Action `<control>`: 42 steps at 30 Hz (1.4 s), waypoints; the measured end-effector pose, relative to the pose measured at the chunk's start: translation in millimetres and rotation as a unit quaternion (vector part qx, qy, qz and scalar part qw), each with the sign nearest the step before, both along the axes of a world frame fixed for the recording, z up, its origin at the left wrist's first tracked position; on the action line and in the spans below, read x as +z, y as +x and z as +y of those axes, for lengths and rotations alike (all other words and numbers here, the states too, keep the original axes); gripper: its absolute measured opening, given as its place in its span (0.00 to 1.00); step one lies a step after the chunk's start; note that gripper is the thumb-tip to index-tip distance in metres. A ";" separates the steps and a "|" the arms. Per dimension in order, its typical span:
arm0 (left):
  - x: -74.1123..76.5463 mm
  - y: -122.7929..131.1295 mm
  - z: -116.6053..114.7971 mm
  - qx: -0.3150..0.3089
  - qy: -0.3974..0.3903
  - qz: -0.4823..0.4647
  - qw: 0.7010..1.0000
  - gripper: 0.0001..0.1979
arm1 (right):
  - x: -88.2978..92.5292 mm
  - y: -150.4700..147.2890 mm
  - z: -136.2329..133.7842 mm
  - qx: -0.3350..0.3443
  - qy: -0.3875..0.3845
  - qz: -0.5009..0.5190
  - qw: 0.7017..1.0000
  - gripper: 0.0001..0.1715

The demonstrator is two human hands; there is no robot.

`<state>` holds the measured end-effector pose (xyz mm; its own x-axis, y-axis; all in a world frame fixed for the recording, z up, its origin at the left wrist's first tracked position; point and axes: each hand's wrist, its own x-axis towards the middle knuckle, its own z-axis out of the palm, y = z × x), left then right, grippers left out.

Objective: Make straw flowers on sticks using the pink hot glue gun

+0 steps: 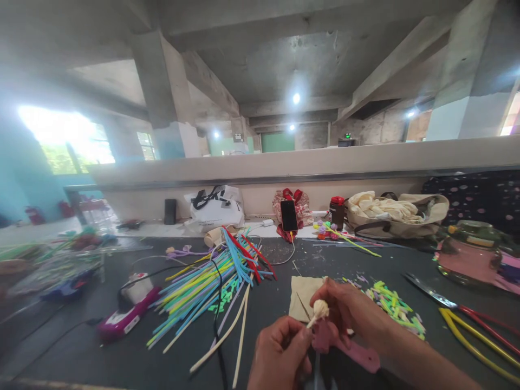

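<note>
My left hand [280,349] is closed in a pinch on the short cream stem of a small, cream, fuzzy ball [320,309]. My right hand [345,303] curls around the far side of the ball, its fingers closed at the ball and at a pink plastic tool [361,355] with a hole in its handle end. The tool lies partly under my right hand, and how firmly it is gripped is hidden. Behind the hands a cream square sheet [301,290] lies on the dark table, with a thin pointed piece across it.
Colourful fuzzy stems [203,298] lie in a bundle at left, crossed by a black cable. Cut pieces [396,309] are heaped right of my hands, near scissors [433,290]. A magenta power strip [130,314], a propped phone [288,215] and a glass jar [471,254] stand around.
</note>
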<state>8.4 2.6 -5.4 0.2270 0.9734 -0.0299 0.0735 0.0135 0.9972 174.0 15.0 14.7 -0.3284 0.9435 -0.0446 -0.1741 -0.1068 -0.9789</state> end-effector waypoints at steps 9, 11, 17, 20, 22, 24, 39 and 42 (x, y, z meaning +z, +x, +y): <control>-5.1 -3.5 6.2 -0.007 -0.091 -0.138 0.986 0.19 | 0.8 1.8 5.2 -0.110 0.038 -0.005 0.993 0.16; -4.3 -4.7 6.9 0.000 -0.118 -0.199 0.973 0.20 | -2.9 3.2 7.1 -0.122 0.042 -0.016 0.992 0.14; 1.8 -6.9 4.5 0.010 -0.129 -0.280 0.951 0.20 | -9.0 0.1 2.3 -0.100 0.037 -0.054 0.993 0.19; 5.5 -3.9 1.3 0.018 -0.139 -0.316 0.938 0.19 | -7.8 -10.0 -6.0 -0.079 0.056 -0.065 0.993 0.22; 7.5 -1.1 -0.9 0.013 -0.149 -0.346 0.926 0.18 | -8.4 -18.3 -9.7 -0.068 0.081 -0.059 0.993 0.20; 8.3 1.3 -2.7 0.001 -0.155 -0.368 0.917 0.16 | -10.0 -26.2 -9.7 -0.050 0.098 -0.045 0.993 0.17; 2.6 11.3 -2.2 -0.002 -0.136 -0.375 0.917 0.21 | 4.9 -55.9 -6.1 -0.027 0.089 0.002 0.996 0.14; 1.5 13.1 -3.3 -0.015 -0.130 -0.368 0.920 0.20 | 5.4 -55.5 -6.0 -0.041 0.081 -0.009 0.996 0.16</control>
